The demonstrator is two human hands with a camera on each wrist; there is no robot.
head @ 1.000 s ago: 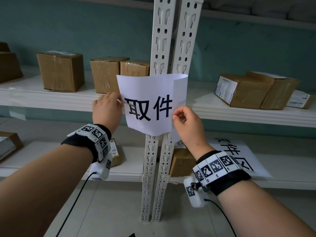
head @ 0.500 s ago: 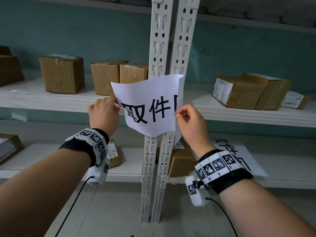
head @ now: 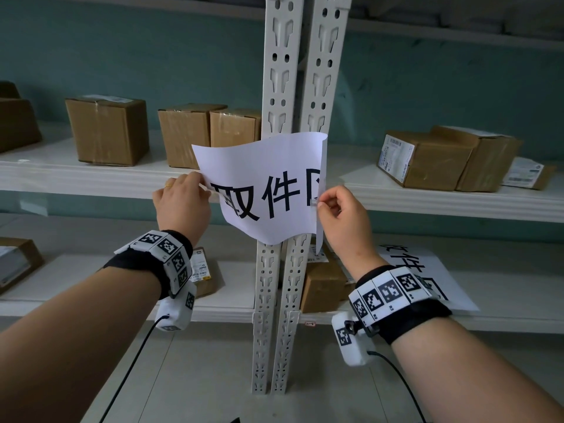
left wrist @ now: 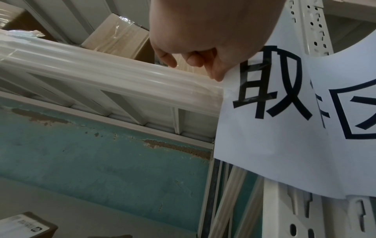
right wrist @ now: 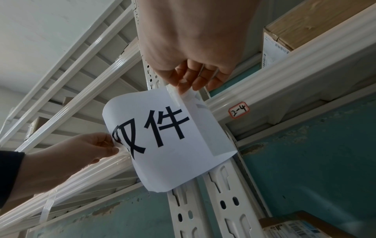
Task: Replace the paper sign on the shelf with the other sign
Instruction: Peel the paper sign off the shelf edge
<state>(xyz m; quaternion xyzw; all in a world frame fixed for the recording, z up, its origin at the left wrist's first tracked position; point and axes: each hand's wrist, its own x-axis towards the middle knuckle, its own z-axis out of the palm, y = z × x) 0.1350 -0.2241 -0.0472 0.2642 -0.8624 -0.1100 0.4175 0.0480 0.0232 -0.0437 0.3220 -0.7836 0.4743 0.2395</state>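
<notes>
Both hands, left (head: 182, 206) and right (head: 341, 215), pinch the "取件区" paper sign (head: 262, 190) against white shelf uprights (head: 300, 71); shelf tag (right wrist: 239, 110) reads "2-4".

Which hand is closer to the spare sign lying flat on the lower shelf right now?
Right. The right hand pinches the hung sign's right edge, above the spare sign; the left hand pinches its left edge, beyond the uprights.

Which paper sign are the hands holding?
The curled sign at the white shelf posts, pinched by the left hand and right hand. The other sign lies flat on the lower shelf.
</notes>
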